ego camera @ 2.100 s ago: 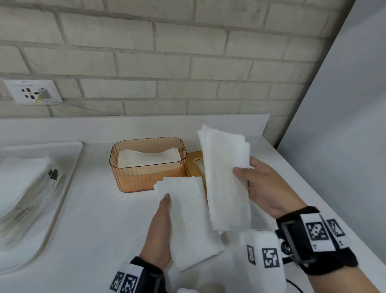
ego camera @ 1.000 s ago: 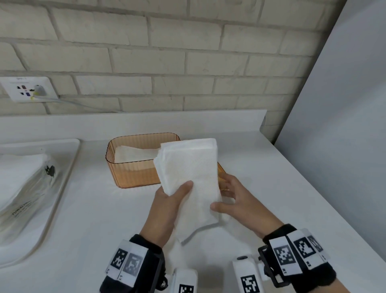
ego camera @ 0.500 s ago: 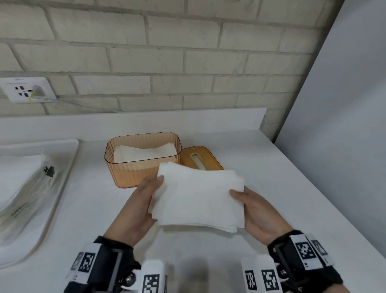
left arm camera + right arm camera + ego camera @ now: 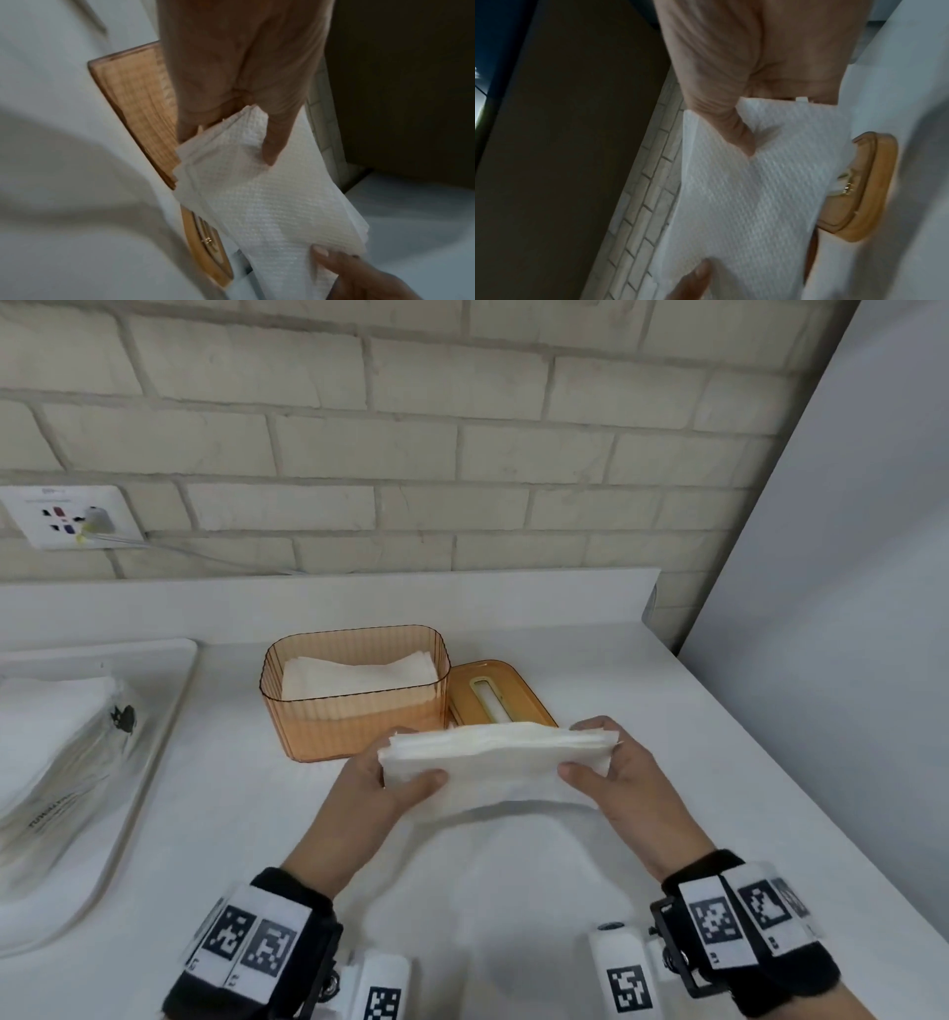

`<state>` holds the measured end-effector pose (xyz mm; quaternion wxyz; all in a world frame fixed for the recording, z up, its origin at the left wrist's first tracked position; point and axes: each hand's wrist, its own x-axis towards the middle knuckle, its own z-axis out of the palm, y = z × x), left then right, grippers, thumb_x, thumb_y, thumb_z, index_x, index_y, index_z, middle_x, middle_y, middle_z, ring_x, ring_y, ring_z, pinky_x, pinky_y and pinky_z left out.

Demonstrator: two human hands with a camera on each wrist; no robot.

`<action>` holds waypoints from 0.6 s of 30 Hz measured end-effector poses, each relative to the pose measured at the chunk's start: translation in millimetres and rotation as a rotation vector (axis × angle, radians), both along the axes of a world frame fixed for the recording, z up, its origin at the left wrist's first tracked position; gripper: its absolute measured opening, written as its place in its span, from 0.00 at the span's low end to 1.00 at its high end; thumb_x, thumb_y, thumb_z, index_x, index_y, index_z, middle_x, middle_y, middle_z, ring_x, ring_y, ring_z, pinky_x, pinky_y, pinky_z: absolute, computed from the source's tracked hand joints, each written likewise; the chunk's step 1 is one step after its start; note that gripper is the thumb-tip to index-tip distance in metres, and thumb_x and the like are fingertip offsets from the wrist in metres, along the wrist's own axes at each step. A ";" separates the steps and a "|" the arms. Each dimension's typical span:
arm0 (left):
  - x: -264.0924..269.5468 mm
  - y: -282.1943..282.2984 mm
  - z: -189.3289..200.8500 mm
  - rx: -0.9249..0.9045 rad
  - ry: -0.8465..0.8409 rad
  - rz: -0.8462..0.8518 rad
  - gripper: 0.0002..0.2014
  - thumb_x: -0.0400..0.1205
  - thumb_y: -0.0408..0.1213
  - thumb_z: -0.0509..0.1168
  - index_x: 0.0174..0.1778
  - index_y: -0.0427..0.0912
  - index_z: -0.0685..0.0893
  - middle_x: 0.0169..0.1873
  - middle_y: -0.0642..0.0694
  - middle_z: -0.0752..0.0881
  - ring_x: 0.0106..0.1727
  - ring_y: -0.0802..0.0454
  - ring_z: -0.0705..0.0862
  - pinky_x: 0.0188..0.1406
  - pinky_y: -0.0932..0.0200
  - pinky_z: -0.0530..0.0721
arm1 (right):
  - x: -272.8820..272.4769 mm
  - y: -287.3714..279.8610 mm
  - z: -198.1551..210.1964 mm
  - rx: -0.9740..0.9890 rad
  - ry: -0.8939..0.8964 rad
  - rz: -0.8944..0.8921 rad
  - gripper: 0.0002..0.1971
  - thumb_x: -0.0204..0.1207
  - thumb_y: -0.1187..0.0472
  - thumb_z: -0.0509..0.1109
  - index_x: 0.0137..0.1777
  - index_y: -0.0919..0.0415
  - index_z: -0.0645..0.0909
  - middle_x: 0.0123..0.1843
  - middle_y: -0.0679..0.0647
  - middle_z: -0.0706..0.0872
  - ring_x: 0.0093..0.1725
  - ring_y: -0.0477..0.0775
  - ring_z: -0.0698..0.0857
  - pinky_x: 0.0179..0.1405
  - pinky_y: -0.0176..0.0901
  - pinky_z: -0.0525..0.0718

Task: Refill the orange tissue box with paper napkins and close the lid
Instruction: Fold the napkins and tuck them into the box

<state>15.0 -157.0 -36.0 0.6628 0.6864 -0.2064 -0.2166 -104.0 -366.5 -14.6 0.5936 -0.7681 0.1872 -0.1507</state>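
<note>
A white stack of paper napkins (image 4: 495, 765) (image 4: 259, 194) (image 4: 752, 194) is held level above the counter, just in front of the orange tissue box (image 4: 354, 695). My left hand (image 4: 395, 775) pinches its left end, thumb on the near side. My right hand (image 4: 606, 762) pinches its right end the same way. The box (image 4: 138, 113) stands open with some white napkins lying inside. Its orange lid (image 4: 495, 693) (image 4: 864, 192) lies flat on the counter to the right of the box, slot up, partly hidden behind the stack.
A white tray (image 4: 154, 757) at the left holds a plastic-wrapped pack of napkins (image 4: 56, 752). A brick wall with a socket (image 4: 72, 516) runs along the back. A grey panel (image 4: 847, 608) bounds the counter on the right.
The two separate napkin bundles were joined into one stack, turned sideways, and tilted so I now see its edge, with a hand pinching each end, nearer to the box.
</note>
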 end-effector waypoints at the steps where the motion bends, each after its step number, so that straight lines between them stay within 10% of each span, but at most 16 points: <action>1: 1.2 0.3 -2.9 0.053 -0.046 -0.031 0.15 0.74 0.38 0.76 0.55 0.44 0.83 0.49 0.45 0.90 0.49 0.50 0.88 0.46 0.62 0.86 | -0.2 -0.7 -5.1 -0.017 0.022 0.003 0.12 0.74 0.70 0.70 0.49 0.53 0.76 0.48 0.52 0.84 0.48 0.49 0.82 0.44 0.34 0.77; 8: 3.4 -5.3 -22.0 0.252 -0.153 -0.167 0.25 0.65 0.43 0.69 0.58 0.38 0.83 0.54 0.41 0.88 0.57 0.45 0.85 0.62 0.46 0.82 | 5.9 2.1 -37.9 -0.013 0.135 -0.031 0.18 0.74 0.73 0.67 0.61 0.56 0.76 0.58 0.51 0.85 0.61 0.50 0.82 0.53 0.33 0.78; 18: 2.4 -4.7 -31.8 0.202 -0.067 -0.098 0.34 0.63 0.49 0.77 0.67 0.55 0.77 0.58 0.57 0.87 0.59 0.62 0.85 0.61 0.59 0.82 | 6.7 1.0 -35.9 0.024 0.191 -0.008 0.23 0.74 0.72 0.68 0.64 0.50 0.71 0.59 0.49 0.83 0.60 0.48 0.81 0.51 0.35 0.79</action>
